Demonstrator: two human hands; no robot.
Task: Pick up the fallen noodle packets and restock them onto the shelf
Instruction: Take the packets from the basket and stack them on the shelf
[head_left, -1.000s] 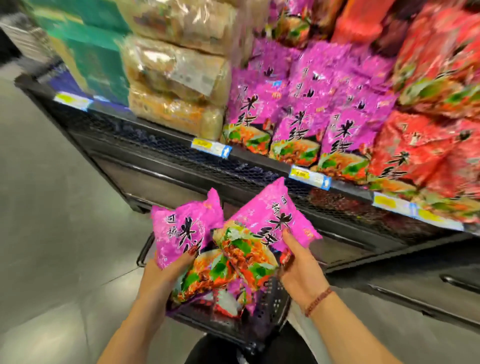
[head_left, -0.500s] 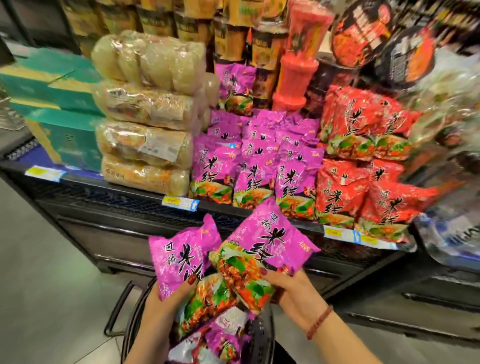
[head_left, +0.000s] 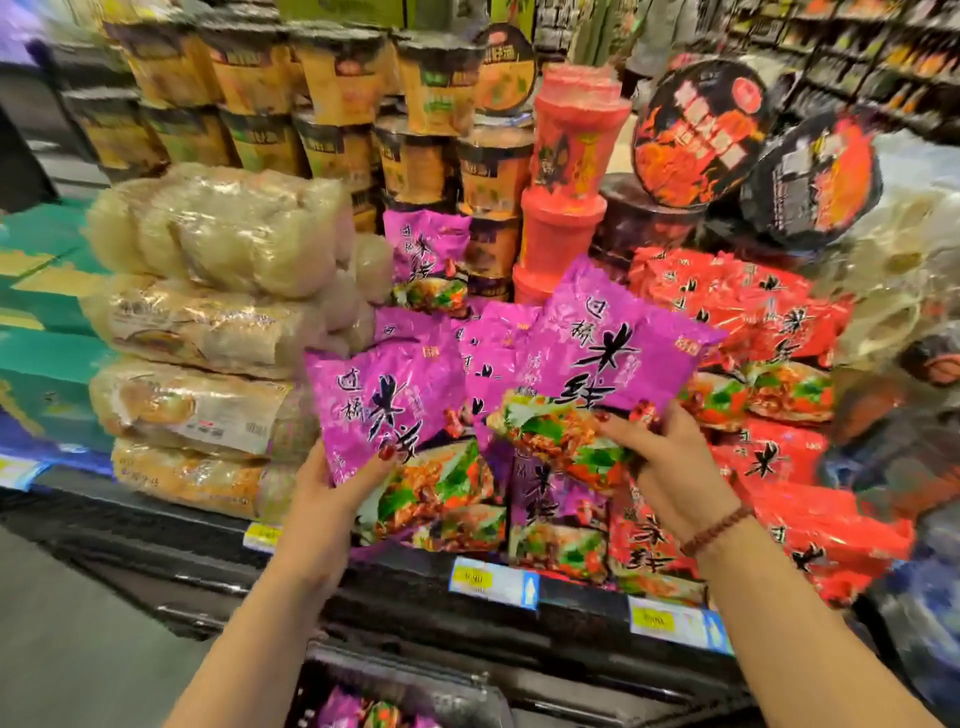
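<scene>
Stock in hand, two items. Item one: purple noodle packet (head_left: 384, 410), held in my left hand (head_left: 322, 499) by its lower left edge, thumb (head_left: 382, 457) pressed on the front and the other fingers hidden behind the wrapper. Its long axis is near upright, purple end up and leaning a little left, the food-picture end down, printed face toward me. Item two: second purple packet (head_left: 608, 353), gripped in my right hand (head_left: 670, 467) at the food-picture end, thumb (head_left: 610, 422) laid across the front, a fingertip curled over the edge beside it. Its long axis is tilted, purple end up and to the right, picture end down and to the left, face toward me. Both read 过桥米线 in black brush characters; a small orange corner mark on each is too small to read. Both are held in the air in front of the shelved purple packets (head_left: 550, 514), above the shelf edge (head_left: 395, 592); whether they touch that stack I cannot tell. Alongside on the shelf are red packets (head_left: 769, 457) to the right and clear bags of pale noodles (head_left: 208, 322) to the left, with orange cup noodles (head_left: 337, 88), red cups (head_left: 571, 145) and black bowl noodles (head_left: 696, 140) behind. Price tags (head_left: 493, 582) are blurred, unreadable. There is a beaded bracelet (head_left: 717, 530) on my right wrist. Below is a dark basket (head_left: 415, 680) with more purple wrappers (head_left: 358, 712) inside.
</scene>
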